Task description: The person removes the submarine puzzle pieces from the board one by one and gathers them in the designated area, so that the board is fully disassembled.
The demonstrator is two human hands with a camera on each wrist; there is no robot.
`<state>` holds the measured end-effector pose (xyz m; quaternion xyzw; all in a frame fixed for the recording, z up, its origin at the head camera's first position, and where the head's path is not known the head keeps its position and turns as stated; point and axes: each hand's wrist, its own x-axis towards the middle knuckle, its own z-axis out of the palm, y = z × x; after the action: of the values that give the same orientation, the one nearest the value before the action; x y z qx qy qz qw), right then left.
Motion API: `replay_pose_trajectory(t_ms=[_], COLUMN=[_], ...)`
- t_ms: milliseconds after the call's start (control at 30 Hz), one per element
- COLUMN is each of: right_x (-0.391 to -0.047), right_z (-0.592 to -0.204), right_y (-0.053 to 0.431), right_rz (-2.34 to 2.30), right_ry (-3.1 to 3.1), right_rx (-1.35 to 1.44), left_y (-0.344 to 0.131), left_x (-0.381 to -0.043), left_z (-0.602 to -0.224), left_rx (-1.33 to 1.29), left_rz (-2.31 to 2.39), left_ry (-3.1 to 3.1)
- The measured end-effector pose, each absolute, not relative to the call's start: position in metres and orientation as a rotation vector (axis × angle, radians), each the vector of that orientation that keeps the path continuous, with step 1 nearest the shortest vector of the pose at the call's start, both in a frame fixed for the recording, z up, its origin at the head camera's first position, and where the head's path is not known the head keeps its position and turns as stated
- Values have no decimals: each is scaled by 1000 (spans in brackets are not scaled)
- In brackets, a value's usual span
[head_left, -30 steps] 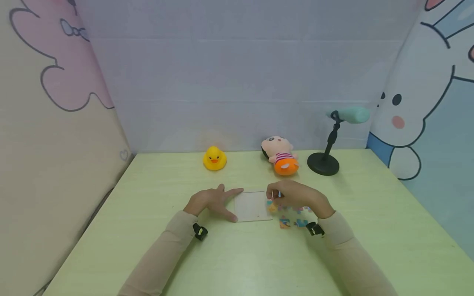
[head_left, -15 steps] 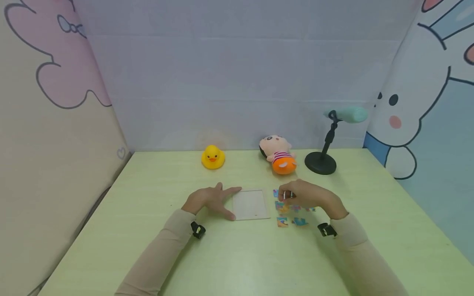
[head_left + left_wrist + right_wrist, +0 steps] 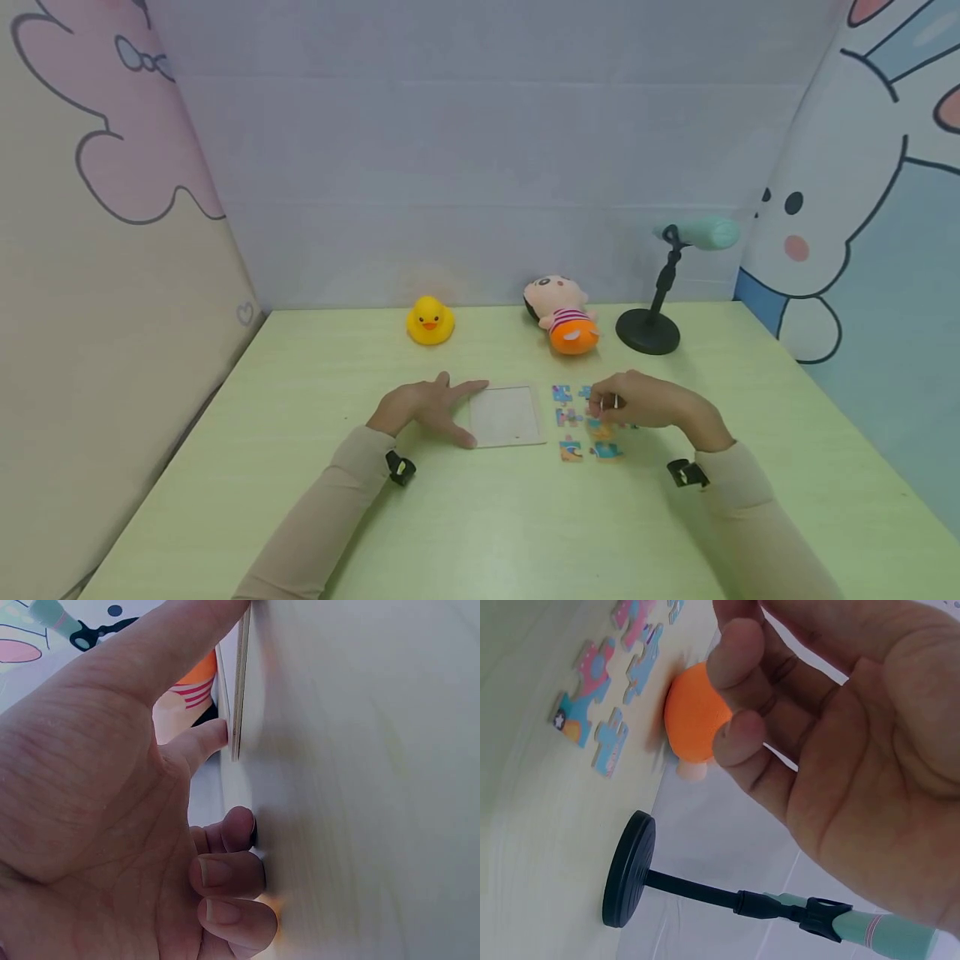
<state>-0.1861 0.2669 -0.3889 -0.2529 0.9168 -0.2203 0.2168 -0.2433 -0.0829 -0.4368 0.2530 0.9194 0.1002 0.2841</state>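
My left hand [image 3: 429, 407] rests at the left side of a shallow white puzzle tray [image 3: 506, 417]. In the left wrist view, its thumb and index finger are spread out along the tray, the other fingers loosely bent over the table. Just right of the tray, my right hand [image 3: 643, 402] pinches a blue-and-yellow jigsaw piece [image 3: 600, 430] low above the other pieces. Several colourful jigsaw pieces [image 3: 567, 417] lie in loose rows beneath and beside that hand. The right wrist view shows more pieces [image 3: 589, 682] on the table, but the pinched piece is out of its sight.
Along the back of the pale green table [image 3: 465, 525] stand a yellow rubber duck [image 3: 430, 321], a doll with orange shorts [image 3: 568, 323] lying back, and a black round-based stand [image 3: 649, 330] with a mint-green cylinder [image 3: 712, 233]. Walls rise behind and at both sides.
My right hand has moved right, away from the tray and across the pieces, with the blue-and-yellow jigsaw piece in its fingertips. My left hand has stayed at the tray.
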Motion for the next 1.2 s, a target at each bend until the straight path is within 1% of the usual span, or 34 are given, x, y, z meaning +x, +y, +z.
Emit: replay_pose_trajectory(t_ms=[333,600,1200], right_x=[-178,-174,-179], right_z=[-390,-393,-400], right_y=[287,300,304], right_rz=[-592,-641,-687], right_ry=[2540,2417,2356], right_rx=[-697,-602,-594], left_y=[-81,-81,-83], left_x=[-245,-245,-244], left_z=[-439,-442,-440], left_rx=[694,680,666], left_rz=[257,267,250], left_ry=[2460,2459,2474])
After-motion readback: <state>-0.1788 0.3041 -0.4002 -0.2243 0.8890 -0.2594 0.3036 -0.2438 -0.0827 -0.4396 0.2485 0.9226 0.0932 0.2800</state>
